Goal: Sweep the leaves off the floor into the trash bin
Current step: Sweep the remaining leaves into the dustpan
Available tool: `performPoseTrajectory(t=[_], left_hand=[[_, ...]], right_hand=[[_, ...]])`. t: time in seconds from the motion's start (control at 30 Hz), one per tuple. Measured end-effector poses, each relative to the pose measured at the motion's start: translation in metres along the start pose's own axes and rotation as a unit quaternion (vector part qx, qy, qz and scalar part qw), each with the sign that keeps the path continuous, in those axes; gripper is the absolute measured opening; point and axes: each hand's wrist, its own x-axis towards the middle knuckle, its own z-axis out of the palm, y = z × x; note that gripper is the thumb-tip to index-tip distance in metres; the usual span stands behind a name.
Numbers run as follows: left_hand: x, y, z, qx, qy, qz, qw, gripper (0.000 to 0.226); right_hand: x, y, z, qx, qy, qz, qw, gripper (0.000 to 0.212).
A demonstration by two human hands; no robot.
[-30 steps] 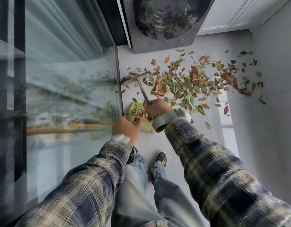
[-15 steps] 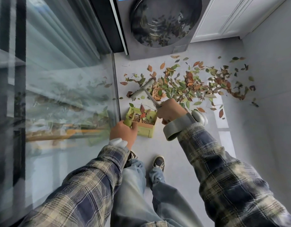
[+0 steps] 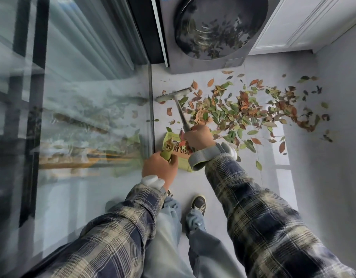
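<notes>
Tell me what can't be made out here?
Head view:
- Dustpan: the right hand, gripping the broom, and the wristband cover much of it, so its leaf load is unclear.
- Dustpan's handle: mostly wrapped by the left hand.
- Trash bin: nowhere in frame.
- Behind the glass panel: blurred by reflections.

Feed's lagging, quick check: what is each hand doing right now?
Left hand: gripping the handle of the green dustpan.
Right hand: gripping the handle of the broom.
</notes>
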Motion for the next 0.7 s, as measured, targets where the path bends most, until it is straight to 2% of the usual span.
performPoseTrajectory(t=[0.17, 0.37, 0.5, 0.7], left_hand=[[0.002, -0.004, -0.001, -0.013, -0.013, -0.002, 1.0, 0.038], [0.0, 0.0, 0.0, -0.004, -0.04, 0.009, 0.999, 0.035], [0.001, 0.0, -0.002, 0.006, -0.046, -0.007, 0.999, 0.037], [-0.002, -0.004, -0.003, -0.006, -0.05, -0.01, 0.999, 0.037]], right_hand=[[0.014, 0.011, 0.004, -0.099, 0.0, -0.002, 0.995, 0.024], [0.0, 0.018, -0.035, -0.262, 0.031, -0.011, 0.965, 0.025], [-0.016, 0.02, -0.067, -0.258, -0.019, -0.026, 0.966, 0.027], [-0.035, 0.019, -0.064, -0.227, -0.016, -0.076, 0.971, 0.033]])
